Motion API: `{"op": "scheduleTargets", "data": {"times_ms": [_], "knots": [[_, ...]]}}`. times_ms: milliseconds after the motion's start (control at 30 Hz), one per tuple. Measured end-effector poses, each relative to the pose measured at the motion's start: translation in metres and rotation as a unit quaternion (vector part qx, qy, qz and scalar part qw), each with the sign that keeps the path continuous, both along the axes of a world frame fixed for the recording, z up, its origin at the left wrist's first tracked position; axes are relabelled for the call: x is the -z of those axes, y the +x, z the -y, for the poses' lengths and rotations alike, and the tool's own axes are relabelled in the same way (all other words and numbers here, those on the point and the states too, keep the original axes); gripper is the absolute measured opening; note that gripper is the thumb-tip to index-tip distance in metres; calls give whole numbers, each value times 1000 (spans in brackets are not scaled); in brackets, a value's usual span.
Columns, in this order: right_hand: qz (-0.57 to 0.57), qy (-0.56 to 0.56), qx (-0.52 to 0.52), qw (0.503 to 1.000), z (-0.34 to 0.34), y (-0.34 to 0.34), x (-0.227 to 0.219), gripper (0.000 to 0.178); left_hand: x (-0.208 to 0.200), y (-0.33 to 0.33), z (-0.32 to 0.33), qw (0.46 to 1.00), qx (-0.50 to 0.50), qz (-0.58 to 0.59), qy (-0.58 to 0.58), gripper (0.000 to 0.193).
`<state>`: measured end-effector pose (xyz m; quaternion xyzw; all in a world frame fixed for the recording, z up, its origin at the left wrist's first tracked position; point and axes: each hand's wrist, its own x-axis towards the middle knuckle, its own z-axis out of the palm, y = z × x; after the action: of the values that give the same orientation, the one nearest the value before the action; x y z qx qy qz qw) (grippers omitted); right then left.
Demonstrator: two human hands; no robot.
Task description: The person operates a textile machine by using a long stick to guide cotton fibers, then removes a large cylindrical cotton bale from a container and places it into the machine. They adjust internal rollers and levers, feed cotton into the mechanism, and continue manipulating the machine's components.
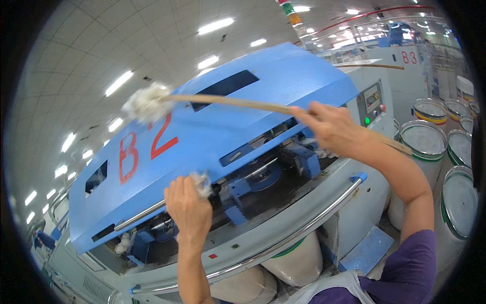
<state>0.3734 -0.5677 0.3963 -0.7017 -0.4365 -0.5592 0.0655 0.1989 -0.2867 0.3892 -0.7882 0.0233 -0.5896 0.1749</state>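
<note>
Wooden stick (pixel 233 102), white fibre head (pixel 148 103): raised before blue machine cover (pixel 283 76); right hand (pixel 331 126) grasps its shaft. Left hand (pixel 188 207): closed, seemingly on fluff tuft (pixel 203 184), before the cover's lower edge. Handling: a firm right grip should keep the head clear of exposed mechanism (pixel 260 177).

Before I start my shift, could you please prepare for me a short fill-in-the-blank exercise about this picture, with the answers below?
1. The left hand appears ____ (higher or lower) in the picture than the right hand.
2. The long wooden stick is held by the ____ hand.
3. The clump of fluff on the stick's end is ____ in colour.
4. The big marks painted on the blue cover are ____ in colour.

Missing words: lower; right; white; red.
</note>
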Motion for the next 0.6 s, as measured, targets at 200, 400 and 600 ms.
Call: {"op": "scheduleTargets", "data": {"times_ms": [200,400,600], "knots": [[-88,154,181,967,172,53,49,52,-1,-1,6,997,-14,-31,-71,11],[-234,211,70,946,294,19,151,42,4,-2,7,995,-26,-34,-92,16],[-197,93,-87,972,226,-14,189,37,23,-4,6,996,-22,-44,-72,11]]}}
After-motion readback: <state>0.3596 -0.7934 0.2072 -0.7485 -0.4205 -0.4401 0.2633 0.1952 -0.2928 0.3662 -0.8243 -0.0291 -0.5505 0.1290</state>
